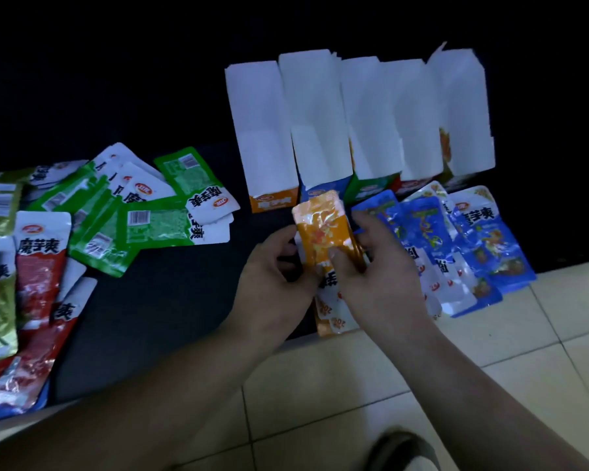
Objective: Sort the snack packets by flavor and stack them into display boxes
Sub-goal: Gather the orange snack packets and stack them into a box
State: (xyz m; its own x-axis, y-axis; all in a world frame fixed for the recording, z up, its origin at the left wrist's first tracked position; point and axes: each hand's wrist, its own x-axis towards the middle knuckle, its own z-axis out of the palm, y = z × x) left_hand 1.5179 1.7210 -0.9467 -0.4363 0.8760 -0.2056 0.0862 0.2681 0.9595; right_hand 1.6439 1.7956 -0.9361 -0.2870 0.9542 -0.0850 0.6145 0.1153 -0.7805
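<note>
Head view: left hand (279, 266) and right hand (381, 266) both grip a stack of orange packets (323, 239), fingers (338, 259) curled round its edges, just before the orange box (274, 199). Step in hand, by judgement: squaring the orange stack. The next move calls for setting it into that box. Blue packets (473, 246) lie beside, unboxed.

The orange packets (320, 229) are gleaming as glossy, crinkled plastic film; the 5 display boxes (259, 130) are showing matt white card; the floor tiles (320, 385) are looking smooth.
</note>
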